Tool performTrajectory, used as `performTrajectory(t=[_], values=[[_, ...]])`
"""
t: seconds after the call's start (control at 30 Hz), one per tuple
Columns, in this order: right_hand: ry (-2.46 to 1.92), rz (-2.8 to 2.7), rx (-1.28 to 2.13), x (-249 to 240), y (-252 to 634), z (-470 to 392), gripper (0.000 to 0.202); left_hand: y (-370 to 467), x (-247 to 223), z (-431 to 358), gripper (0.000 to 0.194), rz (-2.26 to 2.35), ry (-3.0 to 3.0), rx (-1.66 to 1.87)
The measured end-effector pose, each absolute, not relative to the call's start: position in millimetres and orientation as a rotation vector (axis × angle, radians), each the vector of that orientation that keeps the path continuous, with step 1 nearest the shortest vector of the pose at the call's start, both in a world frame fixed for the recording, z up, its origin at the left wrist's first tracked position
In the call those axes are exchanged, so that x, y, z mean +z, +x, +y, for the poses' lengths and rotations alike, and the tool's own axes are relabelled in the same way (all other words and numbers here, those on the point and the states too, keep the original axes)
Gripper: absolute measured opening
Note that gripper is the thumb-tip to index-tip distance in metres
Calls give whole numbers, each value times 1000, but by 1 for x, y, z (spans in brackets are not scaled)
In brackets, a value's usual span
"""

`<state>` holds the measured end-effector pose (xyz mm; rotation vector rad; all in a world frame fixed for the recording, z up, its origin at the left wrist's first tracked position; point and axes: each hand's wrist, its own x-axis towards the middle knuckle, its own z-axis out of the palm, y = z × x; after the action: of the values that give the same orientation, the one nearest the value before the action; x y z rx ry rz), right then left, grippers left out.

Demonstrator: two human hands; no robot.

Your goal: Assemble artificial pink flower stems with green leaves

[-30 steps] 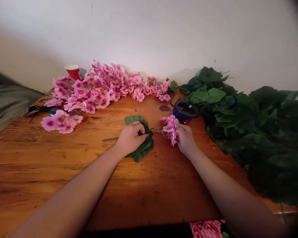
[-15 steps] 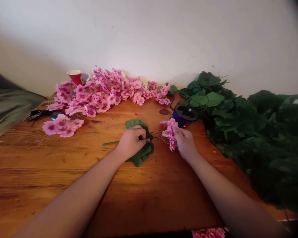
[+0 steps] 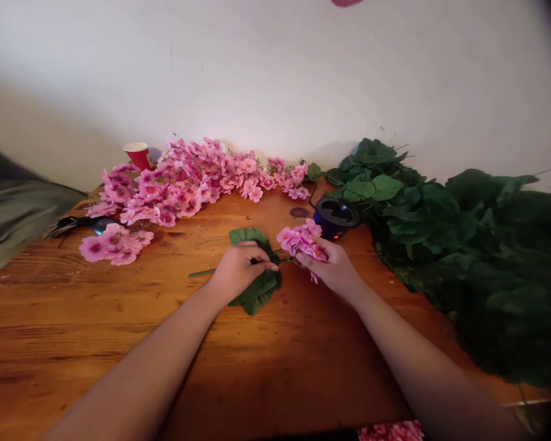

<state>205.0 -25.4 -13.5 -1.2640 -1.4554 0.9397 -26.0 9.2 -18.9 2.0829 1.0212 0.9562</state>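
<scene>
Pinching thin dark stems [image 3: 283,261] narrowly between thumb and fingers of the left hand [image 3: 239,269], just over green leaves [image 3: 259,295] near the middle of the wooden table [image 3: 119,343]. Holding a pink flower cluster [image 3: 299,239] in the right hand [image 3: 337,266], closing that grip around the side nearer the blue pot [image 3: 333,229] and pointing the blooms toward the left pinch. Apparently lining up or working the stems at the leaves; not showing clearly any join under the left fingers. Probably calling next for a steady left pinch and a small, gentle adjustment from the right, without crushing petals. Seeing also a pile of pink flowers [image 3: 197,180] along the wall and a heap of green foliage [image 3: 454,245] off to the right, beyond the pot.
</scene>
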Motion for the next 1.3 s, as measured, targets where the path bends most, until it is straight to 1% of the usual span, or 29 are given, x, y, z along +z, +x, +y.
performTrajectory(t=[0.2, 0.4, 0.6, 0.73, 1.0, 1.13, 1.3], values=[[-1312, -1580, 1001, -13, 210, -22, 30, -27, -19, 12, 14, 993, 2160, 899], [-1214, -1528, 1300, -13, 213, -25, 31, -24, -19, 11, 16, 1048, 2175, 905], [-1341, -1531, 1106, -12, 210, -26, 29, -21, -20, 10, 21, 1069, 2247, 900], [-1309, -1492, 1166, -16, 203, -28, 30, -19, -21, 10, 21, 1089, 2253, 899], [-1170, -1211, 1226, -27, 184, -28, 33, -16, -24, 10, 22, 1143, 2127, 883], [-1178, -1175, 1269, -30, 179, -24, 29, -15, -24, 9, 22, 1190, 2125, 868], [-1215, -1235, 1238, -30, 176, -22, 21, -14, -22, 10, 24, 1181, 2150, 823]])
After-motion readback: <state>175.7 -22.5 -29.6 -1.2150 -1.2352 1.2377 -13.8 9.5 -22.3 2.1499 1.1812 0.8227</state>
